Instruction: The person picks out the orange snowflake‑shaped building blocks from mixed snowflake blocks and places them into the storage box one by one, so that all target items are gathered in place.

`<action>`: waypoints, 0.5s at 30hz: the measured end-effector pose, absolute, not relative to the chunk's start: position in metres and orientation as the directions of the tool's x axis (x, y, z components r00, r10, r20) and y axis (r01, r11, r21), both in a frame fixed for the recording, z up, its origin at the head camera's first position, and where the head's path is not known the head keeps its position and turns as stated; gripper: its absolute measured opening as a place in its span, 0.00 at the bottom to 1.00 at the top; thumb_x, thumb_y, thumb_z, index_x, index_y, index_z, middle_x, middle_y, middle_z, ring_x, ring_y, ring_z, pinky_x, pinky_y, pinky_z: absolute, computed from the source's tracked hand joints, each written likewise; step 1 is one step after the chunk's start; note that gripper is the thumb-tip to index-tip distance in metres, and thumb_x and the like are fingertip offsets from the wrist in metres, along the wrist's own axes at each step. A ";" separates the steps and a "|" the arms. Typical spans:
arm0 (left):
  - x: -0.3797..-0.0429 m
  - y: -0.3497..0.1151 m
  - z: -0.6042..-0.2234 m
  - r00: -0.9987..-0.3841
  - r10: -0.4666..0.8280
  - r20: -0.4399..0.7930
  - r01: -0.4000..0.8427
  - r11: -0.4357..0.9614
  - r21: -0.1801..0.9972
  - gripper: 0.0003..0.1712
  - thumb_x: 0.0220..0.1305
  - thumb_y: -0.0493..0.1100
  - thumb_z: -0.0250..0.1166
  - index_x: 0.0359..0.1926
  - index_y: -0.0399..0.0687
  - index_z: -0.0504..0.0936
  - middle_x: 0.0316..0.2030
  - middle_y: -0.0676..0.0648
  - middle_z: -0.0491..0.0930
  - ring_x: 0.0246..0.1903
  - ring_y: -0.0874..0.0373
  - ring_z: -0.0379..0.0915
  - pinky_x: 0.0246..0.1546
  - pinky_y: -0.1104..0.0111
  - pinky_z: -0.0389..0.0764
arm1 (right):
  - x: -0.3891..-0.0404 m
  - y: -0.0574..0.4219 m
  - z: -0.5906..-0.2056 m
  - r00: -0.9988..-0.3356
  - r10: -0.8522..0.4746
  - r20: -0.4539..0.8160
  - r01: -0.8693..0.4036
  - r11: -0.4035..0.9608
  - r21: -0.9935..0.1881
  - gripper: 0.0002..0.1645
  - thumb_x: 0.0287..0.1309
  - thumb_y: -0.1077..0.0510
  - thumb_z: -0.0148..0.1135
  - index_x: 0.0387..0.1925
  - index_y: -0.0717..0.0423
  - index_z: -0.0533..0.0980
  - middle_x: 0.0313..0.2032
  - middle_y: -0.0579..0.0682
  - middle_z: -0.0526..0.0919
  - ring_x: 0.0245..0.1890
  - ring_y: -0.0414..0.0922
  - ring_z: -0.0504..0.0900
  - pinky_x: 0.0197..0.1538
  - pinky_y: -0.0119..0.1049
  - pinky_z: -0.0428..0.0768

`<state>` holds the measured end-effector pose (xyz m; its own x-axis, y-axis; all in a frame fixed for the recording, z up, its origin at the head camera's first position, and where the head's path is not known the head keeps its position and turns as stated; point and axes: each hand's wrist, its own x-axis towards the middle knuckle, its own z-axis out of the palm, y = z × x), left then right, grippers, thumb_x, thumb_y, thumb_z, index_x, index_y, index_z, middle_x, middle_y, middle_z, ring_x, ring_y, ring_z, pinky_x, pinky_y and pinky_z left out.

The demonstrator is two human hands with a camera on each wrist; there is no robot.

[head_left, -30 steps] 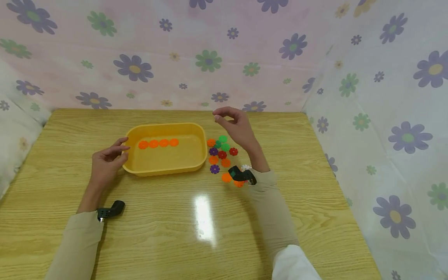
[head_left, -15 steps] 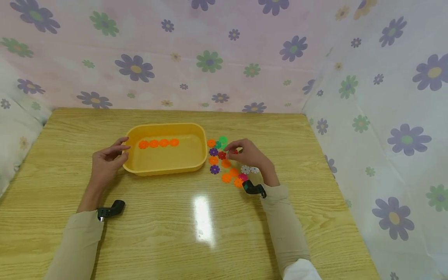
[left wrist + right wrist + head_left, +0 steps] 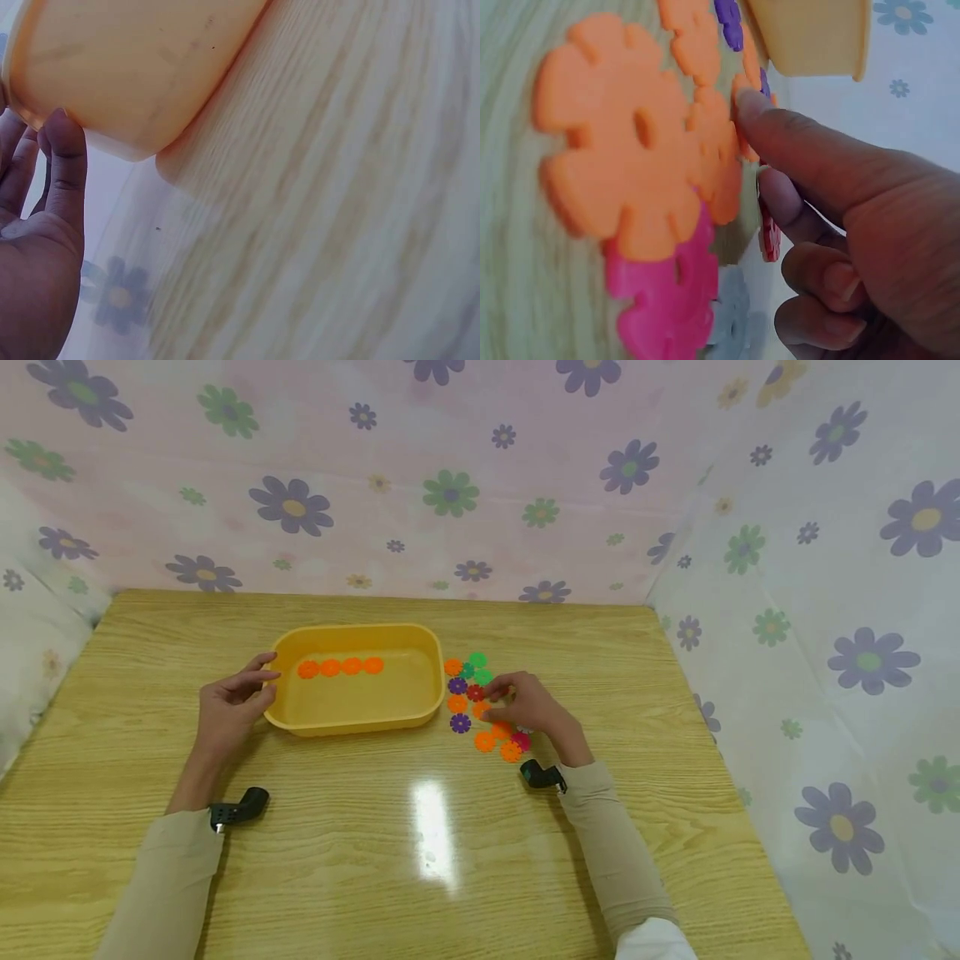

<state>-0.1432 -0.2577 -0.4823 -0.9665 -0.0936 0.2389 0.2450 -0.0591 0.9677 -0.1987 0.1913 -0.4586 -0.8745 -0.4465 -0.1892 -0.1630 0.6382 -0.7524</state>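
Observation:
At the left end of a yellow plastic tub (image 3: 352, 723), my left hand (image 3: 228, 706) holds the rim with bent fingers and thumb. In the left wrist view its thumb lies against the tub's outer wall (image 3: 142, 67). Several orange flower-shaped discs (image 3: 331, 668) lie in a row inside the tub. My right hand (image 3: 536, 706) is low over the loose discs to the tub's right. Its thumb and index finger pinch an orange flower-shaped disc (image 3: 742, 139) at the edges; the other fingers are curled. A red disc (image 3: 771, 236) shows near the index fingertip.
Loose discs lie close together on the wooden table (image 3: 337, 843): purple (image 3: 461, 723), green (image 3: 477, 658), orange (image 3: 485, 742), pink (image 3: 664, 292) and grey-white (image 3: 733, 319). A flowered cloth (image 3: 450, 493) stands behind the table and along its sides.
My right hand has come down from above the table's far side to the loose discs, then shifted slightly nearer to the orange disc. The left hand and tub have stayed in place.

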 end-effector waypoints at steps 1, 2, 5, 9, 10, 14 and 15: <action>-0.144 -0.258 -0.483 -0.967 -0.094 0.239 0.245 -0.058 0.968 0.11 0.64 0.24 0.63 0.47 0.21 0.83 0.55 0.56 0.83 0.64 0.68 0.72 0.57 0.84 0.74 | -0.199 0.191 -0.459 -0.873 -0.450 -0.188 -0.163 0.632 -0.758 0.16 0.58 0.58 0.75 0.47 0.58 0.84 0.44 0.53 0.85 0.45 0.49 0.80 0.44 0.38 0.81; -0.144 -0.258 -0.483 -0.967 -0.094 0.239 0.244 -0.057 0.968 0.11 0.64 0.24 0.63 0.47 0.21 0.83 0.55 0.56 0.83 0.64 0.68 0.72 0.57 0.84 0.74 | -0.199 0.191 -0.459 -0.871 -0.454 -0.188 -0.163 0.628 -0.761 0.15 0.58 0.59 0.75 0.47 0.58 0.84 0.44 0.53 0.85 0.45 0.49 0.80 0.44 0.38 0.81; -0.145 -0.259 -0.483 -0.966 -0.093 0.241 0.247 -0.059 0.967 0.11 0.64 0.23 0.63 0.47 0.21 0.83 0.55 0.56 0.83 0.64 0.68 0.72 0.57 0.84 0.74 | -0.199 0.190 -0.460 -0.868 -0.457 -0.192 -0.159 0.624 -0.765 0.14 0.60 0.60 0.74 0.47 0.58 0.84 0.43 0.53 0.84 0.44 0.48 0.79 0.43 0.36 0.81; -0.146 -0.259 -0.484 -0.964 -0.090 0.250 0.256 -0.061 0.965 0.11 0.64 0.23 0.63 0.47 0.21 0.83 0.56 0.56 0.83 0.64 0.68 0.72 0.57 0.83 0.74 | -0.201 0.190 -0.463 -0.866 -0.460 -0.195 -0.164 0.630 -0.759 0.13 0.61 0.60 0.72 0.48 0.58 0.84 0.43 0.52 0.84 0.43 0.47 0.79 0.43 0.36 0.80; -0.146 -0.259 -0.485 -0.964 -0.090 0.251 0.257 -0.065 0.964 0.11 0.64 0.23 0.63 0.47 0.21 0.83 0.56 0.56 0.83 0.64 0.68 0.72 0.57 0.83 0.74 | -0.201 0.189 -0.463 -0.864 -0.462 -0.197 -0.166 0.632 -0.757 0.13 0.61 0.60 0.72 0.48 0.58 0.84 0.43 0.52 0.84 0.43 0.47 0.79 0.43 0.36 0.81; -0.146 -0.260 -0.486 -0.965 -0.089 0.248 0.255 -0.075 0.964 0.11 0.64 0.23 0.63 0.46 0.22 0.84 0.55 0.57 0.83 0.64 0.68 0.72 0.56 0.84 0.74 | -0.200 0.188 -0.460 -0.858 -0.470 -0.208 -0.173 0.646 -0.744 0.13 0.62 0.60 0.72 0.48 0.58 0.84 0.42 0.52 0.85 0.41 0.47 0.79 0.43 0.36 0.81; -0.146 -0.260 -0.486 -0.965 -0.089 0.248 0.255 -0.075 0.964 0.11 0.64 0.23 0.63 0.47 0.22 0.84 0.55 0.57 0.83 0.64 0.68 0.72 0.56 0.84 0.74 | -0.200 0.188 -0.459 -0.857 -0.469 -0.214 -0.171 0.650 -0.740 0.13 0.62 0.60 0.72 0.48 0.59 0.84 0.41 0.52 0.85 0.40 0.47 0.79 0.42 0.36 0.81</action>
